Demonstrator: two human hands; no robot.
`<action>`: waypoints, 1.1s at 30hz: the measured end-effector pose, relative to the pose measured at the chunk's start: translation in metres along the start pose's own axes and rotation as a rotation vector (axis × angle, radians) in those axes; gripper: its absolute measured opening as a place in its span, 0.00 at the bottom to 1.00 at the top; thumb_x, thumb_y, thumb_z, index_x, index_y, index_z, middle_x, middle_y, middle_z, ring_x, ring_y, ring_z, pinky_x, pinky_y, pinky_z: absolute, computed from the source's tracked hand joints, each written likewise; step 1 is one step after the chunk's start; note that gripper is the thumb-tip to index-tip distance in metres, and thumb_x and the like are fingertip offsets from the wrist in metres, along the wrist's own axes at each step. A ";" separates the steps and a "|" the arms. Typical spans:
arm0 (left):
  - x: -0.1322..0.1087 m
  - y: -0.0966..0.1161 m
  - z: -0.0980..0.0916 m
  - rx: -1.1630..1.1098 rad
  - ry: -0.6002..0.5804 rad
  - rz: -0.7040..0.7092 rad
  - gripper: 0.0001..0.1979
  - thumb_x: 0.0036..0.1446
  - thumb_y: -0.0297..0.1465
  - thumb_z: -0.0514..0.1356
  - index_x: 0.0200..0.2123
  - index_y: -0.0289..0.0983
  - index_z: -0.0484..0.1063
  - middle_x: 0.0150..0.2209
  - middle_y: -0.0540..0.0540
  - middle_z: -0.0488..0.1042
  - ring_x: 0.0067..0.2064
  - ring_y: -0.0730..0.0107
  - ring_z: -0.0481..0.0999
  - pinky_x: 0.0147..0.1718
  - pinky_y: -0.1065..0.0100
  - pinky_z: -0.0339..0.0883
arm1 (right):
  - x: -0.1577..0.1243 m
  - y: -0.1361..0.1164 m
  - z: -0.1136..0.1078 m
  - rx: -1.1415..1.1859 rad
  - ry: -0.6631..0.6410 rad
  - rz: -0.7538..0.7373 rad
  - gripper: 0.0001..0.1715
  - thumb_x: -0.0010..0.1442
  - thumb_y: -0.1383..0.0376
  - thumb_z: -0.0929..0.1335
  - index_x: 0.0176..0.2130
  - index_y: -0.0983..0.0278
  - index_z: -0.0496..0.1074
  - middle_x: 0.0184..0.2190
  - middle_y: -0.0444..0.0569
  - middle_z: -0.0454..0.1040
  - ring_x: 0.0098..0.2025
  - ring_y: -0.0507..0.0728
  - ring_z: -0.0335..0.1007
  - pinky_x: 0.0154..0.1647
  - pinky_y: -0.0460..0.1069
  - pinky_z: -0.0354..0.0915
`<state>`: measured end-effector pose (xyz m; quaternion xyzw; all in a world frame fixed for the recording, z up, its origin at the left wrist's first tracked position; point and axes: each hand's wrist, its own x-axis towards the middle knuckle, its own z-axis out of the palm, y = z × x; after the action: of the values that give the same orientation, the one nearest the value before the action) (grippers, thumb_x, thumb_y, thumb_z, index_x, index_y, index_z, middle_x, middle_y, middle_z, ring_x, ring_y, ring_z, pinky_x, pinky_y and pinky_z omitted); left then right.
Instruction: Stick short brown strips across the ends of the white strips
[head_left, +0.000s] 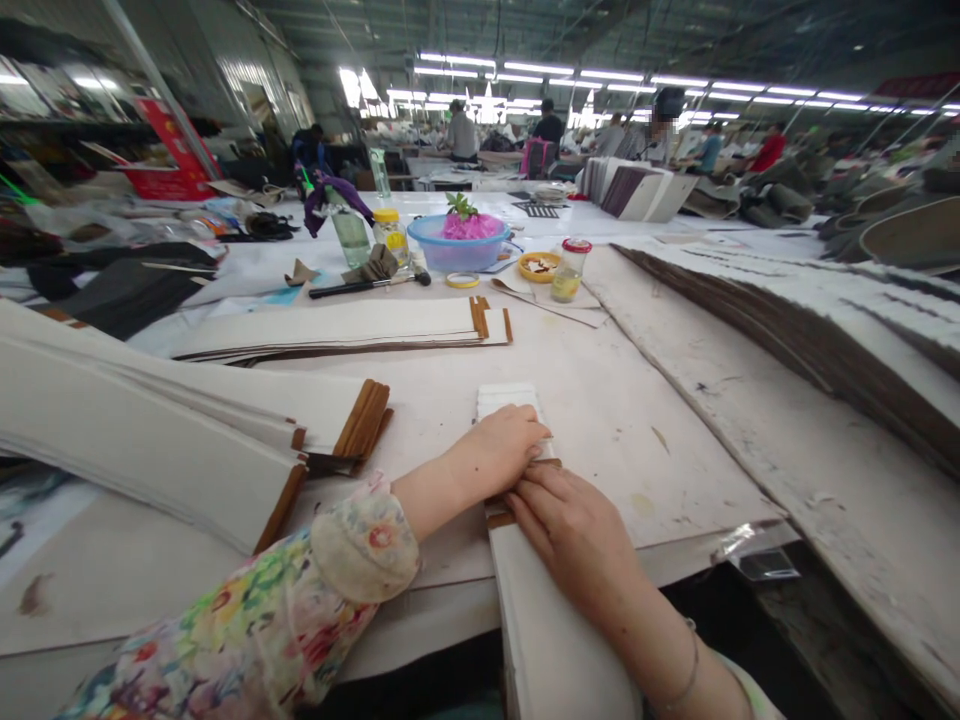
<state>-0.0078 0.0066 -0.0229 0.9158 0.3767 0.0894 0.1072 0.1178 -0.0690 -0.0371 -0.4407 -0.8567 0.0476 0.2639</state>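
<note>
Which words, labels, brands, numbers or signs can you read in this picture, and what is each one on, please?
No text is legible.
Red box: any print is too small and blurred to read.
Dark red banner, upper right: too dim and blurred to read.
Yellow-lidded jar: any lettering on its yellow patch is too small to read.

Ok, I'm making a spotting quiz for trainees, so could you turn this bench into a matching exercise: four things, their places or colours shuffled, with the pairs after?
Things
1. Basin
2. Red-lidded jar
3. Nearest strip
4. Ring

Places or colours
A. Partly under the left hand and right hand
B. Yellow, lying flat
C. Just right of the dish
D. Blue, with a pink bundle in it

Pairs: 1-D, 2-C, 3-A, 4-B
</note>
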 end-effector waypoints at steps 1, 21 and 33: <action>0.000 0.001 0.000 0.028 -0.005 0.018 0.08 0.56 0.26 0.52 0.35 0.35 0.70 0.35 0.46 0.68 0.39 0.67 0.67 0.40 0.68 0.61 | 0.000 0.000 0.000 -0.002 0.003 0.000 0.12 0.60 0.69 0.59 0.35 0.66 0.71 0.34 0.52 0.72 0.38 0.57 0.67 0.41 0.52 0.65; -0.004 0.014 -0.004 0.243 -0.092 0.161 0.06 0.55 0.24 0.52 0.36 0.32 0.68 0.34 0.44 0.66 0.38 0.65 0.64 0.41 0.65 0.58 | -0.004 -0.002 0.004 -0.117 0.057 0.056 0.07 0.57 0.67 0.63 0.30 0.66 0.70 0.30 0.51 0.72 0.35 0.58 0.68 0.38 0.52 0.65; -0.021 -0.012 0.006 -0.106 0.086 0.029 0.09 0.58 0.27 0.50 0.37 0.37 0.70 0.36 0.46 0.67 0.39 0.68 0.65 0.40 0.69 0.60 | 0.005 0.008 0.001 -0.099 -0.043 0.049 0.09 0.59 0.72 0.59 0.35 0.64 0.66 0.29 0.49 0.70 0.34 0.56 0.66 0.37 0.52 0.63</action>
<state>-0.0289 -0.0013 -0.0339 0.9095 0.3622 0.1501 0.1381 0.1203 -0.0601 -0.0385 -0.4731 -0.8524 0.0210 0.2219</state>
